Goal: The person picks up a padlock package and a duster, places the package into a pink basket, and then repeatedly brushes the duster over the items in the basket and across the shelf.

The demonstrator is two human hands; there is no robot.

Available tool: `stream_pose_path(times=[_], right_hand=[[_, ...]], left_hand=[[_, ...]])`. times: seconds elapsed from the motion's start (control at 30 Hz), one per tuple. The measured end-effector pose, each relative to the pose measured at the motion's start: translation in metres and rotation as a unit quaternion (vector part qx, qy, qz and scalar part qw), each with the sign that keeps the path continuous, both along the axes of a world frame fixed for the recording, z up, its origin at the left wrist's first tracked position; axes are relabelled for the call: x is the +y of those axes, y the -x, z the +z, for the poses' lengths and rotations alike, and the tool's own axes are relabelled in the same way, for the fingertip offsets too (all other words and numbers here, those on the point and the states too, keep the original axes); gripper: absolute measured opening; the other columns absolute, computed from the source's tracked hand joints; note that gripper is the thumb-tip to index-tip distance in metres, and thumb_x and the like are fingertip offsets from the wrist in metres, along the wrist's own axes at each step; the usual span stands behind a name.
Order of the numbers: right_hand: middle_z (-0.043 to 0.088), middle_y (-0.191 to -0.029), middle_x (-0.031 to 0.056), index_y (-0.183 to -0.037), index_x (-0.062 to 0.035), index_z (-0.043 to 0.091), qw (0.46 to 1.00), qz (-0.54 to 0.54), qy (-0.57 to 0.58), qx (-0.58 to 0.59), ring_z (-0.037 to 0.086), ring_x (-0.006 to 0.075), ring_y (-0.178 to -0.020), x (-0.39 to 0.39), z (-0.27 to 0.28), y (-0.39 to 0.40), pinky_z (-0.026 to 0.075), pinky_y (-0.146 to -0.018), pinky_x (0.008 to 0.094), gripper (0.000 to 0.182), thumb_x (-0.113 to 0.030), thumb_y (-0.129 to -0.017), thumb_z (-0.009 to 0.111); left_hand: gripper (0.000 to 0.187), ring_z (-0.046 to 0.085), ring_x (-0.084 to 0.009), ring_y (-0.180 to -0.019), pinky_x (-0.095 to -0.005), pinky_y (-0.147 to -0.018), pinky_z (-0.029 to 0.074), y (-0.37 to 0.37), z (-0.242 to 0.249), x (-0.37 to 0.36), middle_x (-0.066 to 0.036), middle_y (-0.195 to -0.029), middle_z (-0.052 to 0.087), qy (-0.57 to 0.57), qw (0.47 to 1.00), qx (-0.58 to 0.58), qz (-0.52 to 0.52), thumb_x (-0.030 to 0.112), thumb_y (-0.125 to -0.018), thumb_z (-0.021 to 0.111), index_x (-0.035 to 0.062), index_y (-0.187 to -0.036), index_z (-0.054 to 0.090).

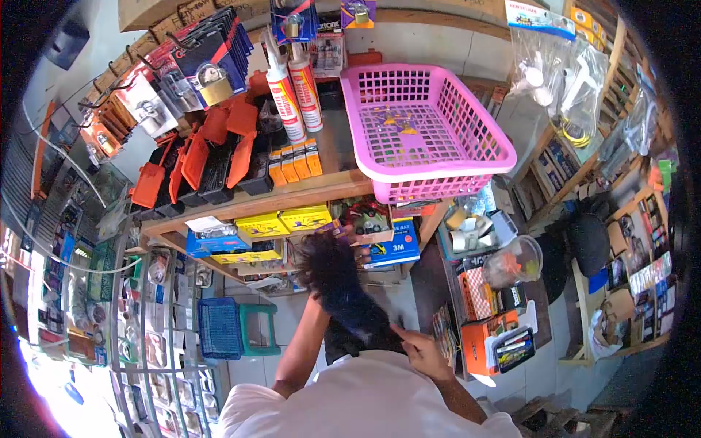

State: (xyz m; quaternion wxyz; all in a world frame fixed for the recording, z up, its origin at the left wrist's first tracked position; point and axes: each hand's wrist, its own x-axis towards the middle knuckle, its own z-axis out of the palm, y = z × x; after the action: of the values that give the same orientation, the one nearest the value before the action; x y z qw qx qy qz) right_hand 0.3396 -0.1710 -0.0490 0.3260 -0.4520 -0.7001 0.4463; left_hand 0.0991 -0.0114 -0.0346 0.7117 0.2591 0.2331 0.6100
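Note:
A dark, bushy duster (343, 292) slants up from my lap to the lower shelf of the wooden rack. My right hand (425, 355) is closed around its handle end at the lower right. My left forearm reaches up beneath the duster, and its bristles cover most of my left hand (349, 235). Only a few fingertips show, beside a box with dark and green items (367, 222) on the shelf. Whether they hold anything is hidden. Yellow boxes (305, 218) lie just left of them, and a blue 3M box (398, 243) is to the right.
On the upper shelf (270, 197) stand a pink basket (431, 171), sealant tubes (285, 98) and orange-lidded bins (197, 164). Packaged padlocks (215, 86) hang above. A green stool (259, 328) and blue basket (219, 328) stand at left. An orange box (478, 349) and plastic tub (513, 261) are at right.

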Motion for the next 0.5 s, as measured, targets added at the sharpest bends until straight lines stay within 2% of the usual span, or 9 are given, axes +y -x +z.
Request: stream_pose_path(times=[0.07, 0.13, 0.2, 0.23, 0.27, 0.33, 0.4, 0.43, 0.5], right_hand=[[0.064, -0.085, 0.013, -0.131, -0.0048, 0.057, 0.999, -0.045, -0.021, 0.008, 0.057, 0.0145, -0.074, -0.001, -0.009, -0.001, 0.047, -0.069, 0.0289, 0.046, 0.004, -0.086, 0.052], [0.062, -0.081, 0.0102, -0.131, -0.0051, 0.058, 0.998, -0.059, 0.009, 0.022, 0.054, 0.0133, -0.071, -0.004, -0.016, -0.001, 0.046, -0.068, 0.0277, 0.046, 0.004, -0.086, 0.052], [0.056, -0.076, 0.0102, -0.133, -0.0068, 0.056, 0.998, -0.035, -0.012, 0.041, 0.052, 0.0156, -0.068, -0.004, -0.022, 0.005, 0.045, -0.067, 0.0285, 0.046, 0.003, -0.088, 0.052], [0.054, -0.074, 0.0102, -0.134, -0.0076, 0.055, 0.998, -0.025, -0.026, 0.049, 0.051, 0.0168, -0.067, -0.002, -0.022, 0.006, 0.045, -0.066, 0.029, 0.046, 0.002, -0.089, 0.052], [0.051, -0.072, 0.0101, -0.135, -0.0085, 0.054, 0.997, -0.014, -0.04, 0.058, 0.05, 0.018, -0.065, -0.001, -0.022, 0.008, 0.044, -0.066, 0.0294, 0.047, 0.001, -0.089, 0.052], [0.047, -0.069, 0.0061, -0.135, -0.0082, 0.054, 0.994, -0.067, 0.074, 0.041, 0.045, 0.0141, -0.065, -0.002, -0.019, 0.008, 0.042, -0.065, 0.0276, 0.047, 0.002, -0.09, 0.052], [0.049, -0.07, 0.0053, -0.136, -0.0084, 0.054, 0.997, -0.023, 0.064, 0.024, 0.044, 0.0123, -0.065, -0.001, -0.02, 0.008, 0.041, -0.063, 0.0263, 0.047, 0.004, -0.09, 0.051], [0.05, -0.071, 0.0045, -0.136, -0.0085, 0.054, 0.998, 0.019, 0.053, 0.008, 0.043, 0.0105, -0.065, -0.002, -0.021, 0.009, 0.04, -0.062, 0.025, 0.047, 0.005, -0.09, 0.051], [0.051, -0.072, 0.0043, -0.136, -0.0101, 0.054, 0.993, -0.044, 0.099, 0.037, 0.043, 0.0101, -0.065, -0.002, -0.022, 0.014, 0.04, -0.062, 0.0244, 0.048, 0.005, -0.09, 0.051]], left_hand=[[0.062, 0.052, -0.0306, -0.121, -0.0478, -0.103, 0.04, -0.002, 0.005, -0.008, -0.011, -0.134, 0.054, -0.015, 0.994, 0.105, 0.012, 0.054, -0.1, 0.03, 0.0097, -0.141, 0.043], [0.065, 0.057, -0.0316, -0.112, -0.0474, -0.096, 0.047, -0.01, 0.03, -0.014, -0.014, -0.132, 0.054, 0.095, 0.976, -0.19, 0.053, 0.056, -0.098, 0.031, 0.0086, -0.14, 0.044], [0.071, 0.052, -0.031, -0.12, -0.0491, -0.107, 0.036, 0.0, -0.001, -0.011, -0.012, -0.134, 0.054, -0.119, 0.985, -0.124, 0.027, 0.062, -0.096, 0.029, 0.0058, -0.137, 0.045], [0.071, 0.052, -0.031, -0.12, -0.0491, -0.107, 0.036, 0.001, -0.005, -0.011, -0.012, -0.134, 0.054, -0.117, 0.985, -0.122, 0.026, 0.062, -0.096, 0.029, 0.0058, -0.137, 0.045], [0.072, 0.053, -0.0308, -0.116, -0.049, -0.103, 0.038, 0.0, -0.008, -0.01, -0.013, -0.131, 0.055, -0.066, 0.989, -0.121, 0.059, 0.062, -0.095, 0.029, 0.0051, -0.136, 0.046], [0.072, 0.056, -0.0304, -0.108, -0.0488, -0.097, 0.042, -0.007, 0.011, -0.012, -0.015, -0.125, 0.057, 0.039, 0.984, -0.118, 0.126, 0.063, -0.094, 0.03, 0.0036, -0.132, 0.049], [0.073, 0.057, -0.0302, -0.104, -0.0487, -0.093, 0.044, -0.002, -0.003, -0.012, -0.016, -0.122, 0.057, 0.093, 0.976, -0.115, 0.159, 0.063, -0.094, 0.031, 0.0029, -0.13, 0.05], [0.075, 0.056, -0.0299, -0.107, -0.0469, -0.095, 0.043, 0.007, -0.014, -0.009, -0.015, -0.123, 0.057, 0.031, 0.993, 0.017, 0.114, 0.064, -0.094, 0.03, 0.0028, -0.132, 0.049], [0.069, 0.054, -0.0292, -0.114, -0.0434, -0.101, 0.041, 0.012, -0.02, -0.011, -0.013, -0.125, 0.058, -0.107, 0.979, -0.17, -0.016, 0.059, -0.097, 0.031, 0.0023, -0.134, 0.047]])
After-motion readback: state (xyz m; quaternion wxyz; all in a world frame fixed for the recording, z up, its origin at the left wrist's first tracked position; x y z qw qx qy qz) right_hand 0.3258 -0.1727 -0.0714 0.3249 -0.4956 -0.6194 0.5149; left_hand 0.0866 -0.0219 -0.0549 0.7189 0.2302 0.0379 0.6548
